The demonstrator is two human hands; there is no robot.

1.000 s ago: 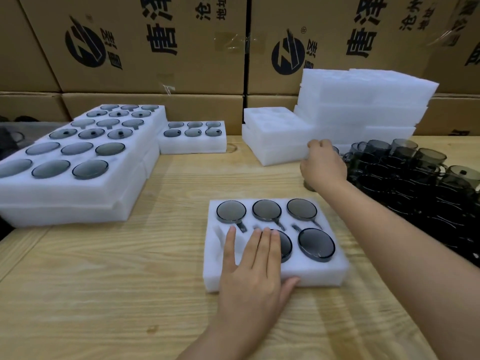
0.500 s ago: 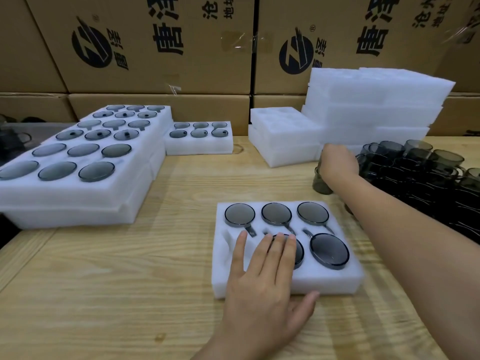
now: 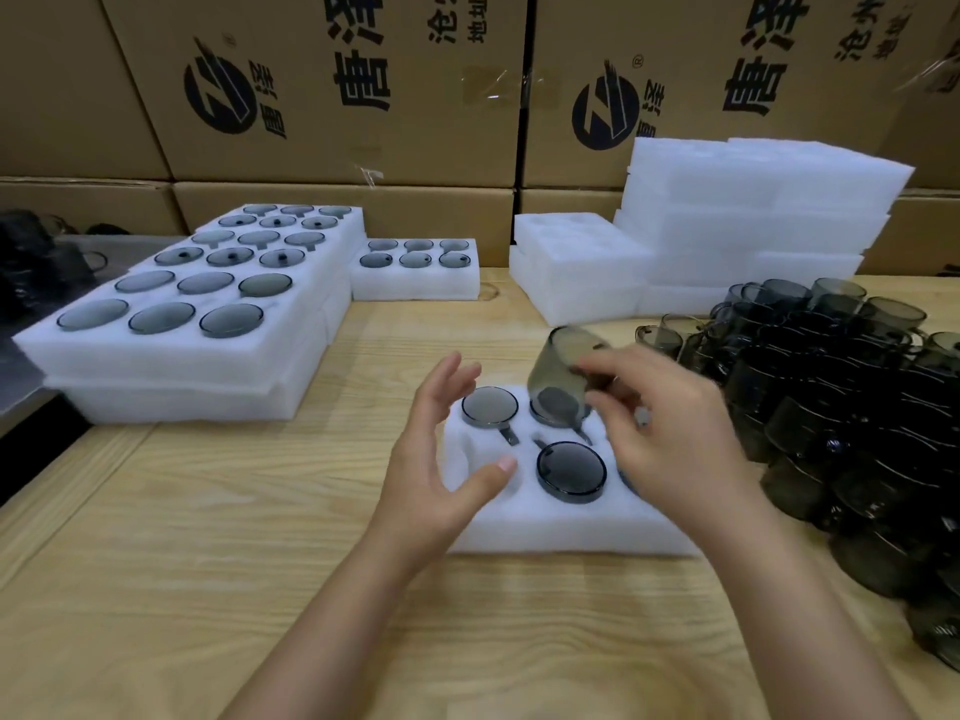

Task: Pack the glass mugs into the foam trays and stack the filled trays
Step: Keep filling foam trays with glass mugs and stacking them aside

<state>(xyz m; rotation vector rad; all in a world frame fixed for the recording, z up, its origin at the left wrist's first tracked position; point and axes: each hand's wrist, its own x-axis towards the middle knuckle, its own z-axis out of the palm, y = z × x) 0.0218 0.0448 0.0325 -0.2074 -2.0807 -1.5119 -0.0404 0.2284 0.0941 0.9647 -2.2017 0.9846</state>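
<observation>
Right hand [image 3: 670,433] holds tilted smoky glass mug [image 3: 558,374] over foam tray [image 3: 545,532].

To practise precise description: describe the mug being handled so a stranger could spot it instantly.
On the wooden table, find the nearest foam tray, in the centre. Above its back row the right hand holds a smoky glass mug. It alone is tilted in the air.

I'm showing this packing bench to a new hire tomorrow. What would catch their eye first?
First, the right hand holding a tilted smoky glass mug over the centre foam tray, with the open left hand beside it. Next, the dark heap of loose mugs on the right, and the stack of filled trays on the left.
</observation>
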